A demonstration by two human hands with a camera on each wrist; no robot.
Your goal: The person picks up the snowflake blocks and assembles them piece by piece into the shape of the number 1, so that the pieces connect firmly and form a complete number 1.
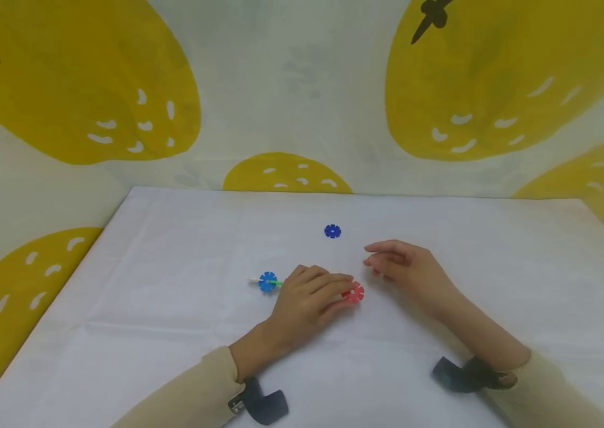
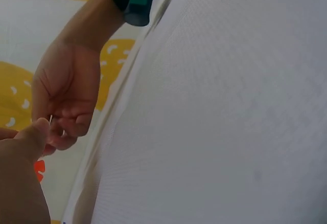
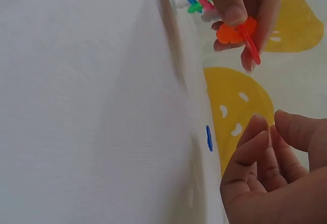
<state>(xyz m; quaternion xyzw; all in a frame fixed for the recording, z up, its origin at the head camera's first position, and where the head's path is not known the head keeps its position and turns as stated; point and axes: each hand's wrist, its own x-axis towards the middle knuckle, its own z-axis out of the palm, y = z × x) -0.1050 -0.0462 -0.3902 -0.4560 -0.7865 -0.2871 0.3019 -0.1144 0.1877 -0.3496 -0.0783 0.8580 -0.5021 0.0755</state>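
My left hand [image 1: 310, 300] pinches a joined chain of notched plastic discs just over the white table. At the chain's right end is a red disc [image 1: 355, 292], with an orange disc [image 3: 230, 34] slotted to it in the right wrist view. Past the knuckles on the left stick out a light-blue disc [image 1: 267, 282], a green disc [image 3: 194, 7] and a whitish one [image 1: 253, 280]; a pink disc [image 3: 205, 1] is partly hidden by the hand. My right hand [image 1: 409, 270] hovers to the right, fingers loosely bent, with nothing visible in it.
A single dark-blue notched disc [image 1: 332, 231] lies flat on the table beyond both hands. The white tabletop [image 1: 173, 238] ends at the back against a hanging cloth [image 1: 291, 89] printed with yellow fruit. Each wrist wears a dark camera mount [image 1: 264, 404].
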